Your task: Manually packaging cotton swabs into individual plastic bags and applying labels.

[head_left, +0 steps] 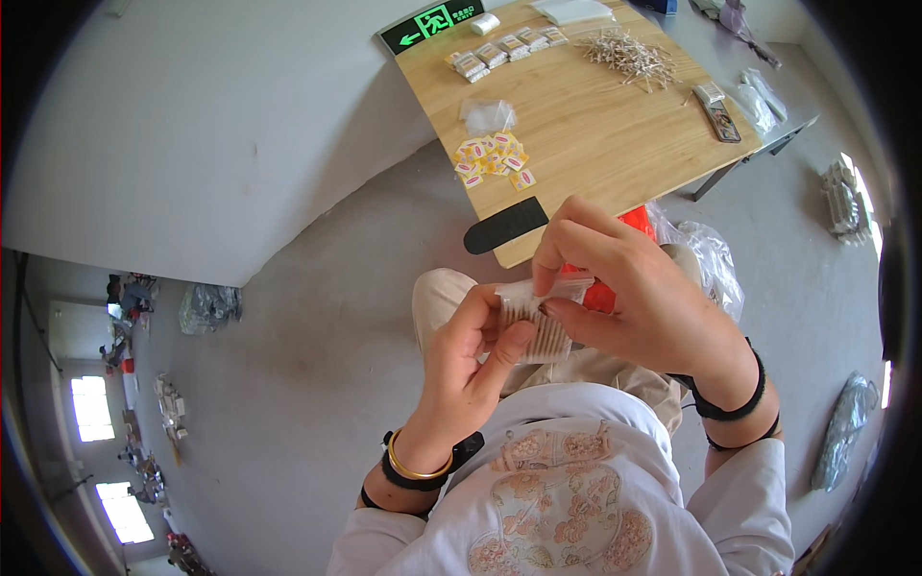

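Note:
My left hand (471,360) and my right hand (634,298) both grip a small clear bag (540,322) filled with thin wooden sticks, held above my lap. The left thumb presses the bag's lower side. The right fingers pinch its top edge. A loose heap of the same sticks (629,56) lies on the far part of the wooden table (595,134). A pile of small yellow and white packets (493,158) sits near the table's left edge, next to an empty clear bag (487,115).
A black flat strip (506,226) hangs over the table's near corner. A row of small wrapped packs (504,53) and a green sign (432,24) lie at the far edge. A remote-like device (718,110) is at right. Plastic bags (711,259) lie on the grey floor.

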The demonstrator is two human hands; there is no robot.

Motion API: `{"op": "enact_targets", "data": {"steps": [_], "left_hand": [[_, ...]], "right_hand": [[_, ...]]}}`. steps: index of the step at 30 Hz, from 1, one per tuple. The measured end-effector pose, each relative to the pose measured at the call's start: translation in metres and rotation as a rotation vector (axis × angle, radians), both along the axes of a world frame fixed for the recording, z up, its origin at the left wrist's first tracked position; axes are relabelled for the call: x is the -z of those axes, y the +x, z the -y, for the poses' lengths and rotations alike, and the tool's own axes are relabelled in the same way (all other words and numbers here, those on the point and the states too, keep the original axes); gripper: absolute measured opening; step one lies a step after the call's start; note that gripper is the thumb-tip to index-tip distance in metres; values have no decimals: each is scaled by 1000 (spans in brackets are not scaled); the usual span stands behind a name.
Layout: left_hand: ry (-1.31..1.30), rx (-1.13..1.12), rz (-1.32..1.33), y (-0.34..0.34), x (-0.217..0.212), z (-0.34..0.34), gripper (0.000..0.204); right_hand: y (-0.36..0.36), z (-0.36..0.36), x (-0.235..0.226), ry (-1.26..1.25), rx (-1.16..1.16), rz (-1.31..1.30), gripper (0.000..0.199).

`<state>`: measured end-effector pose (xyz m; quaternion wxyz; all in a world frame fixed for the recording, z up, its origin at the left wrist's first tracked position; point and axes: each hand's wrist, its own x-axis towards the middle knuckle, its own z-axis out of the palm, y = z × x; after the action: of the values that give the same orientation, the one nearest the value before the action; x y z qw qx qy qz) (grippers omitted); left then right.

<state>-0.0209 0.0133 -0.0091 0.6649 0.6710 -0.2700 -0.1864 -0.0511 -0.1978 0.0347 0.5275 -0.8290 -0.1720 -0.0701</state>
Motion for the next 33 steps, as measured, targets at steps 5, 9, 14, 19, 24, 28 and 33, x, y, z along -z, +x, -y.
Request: {"op": "enact_targets", "data": {"steps": [5, 9, 14, 19, 24, 28, 33], "left_hand": [[28, 15, -5, -4, 3, 0, 25], [-18, 21, -72, -9, 0, 4, 25], [-41, 44, -130, -10, -2, 6, 24], [-30, 10, -94, -11, 1, 7, 23], [-45, 7, -95, -12, 1, 13, 21], [-48, -17, -80, -10, 5, 13, 21], [-62, -41, -75, -7, 6, 16, 22]], "right_hand": [[1, 4, 0, -17, -49, 30, 18], [0, 8, -1, -19, -64, 13, 18], [-1, 12, -2, -15, -76, 55, 17], [-2, 12, 1, -19, -72, 82, 18], [-4, 13, 3, -6, -62, 110, 18], [0, 13, 8, 17, -64, 119, 17], [-2, 11, 7, 47, -19, 35, 15]]}}
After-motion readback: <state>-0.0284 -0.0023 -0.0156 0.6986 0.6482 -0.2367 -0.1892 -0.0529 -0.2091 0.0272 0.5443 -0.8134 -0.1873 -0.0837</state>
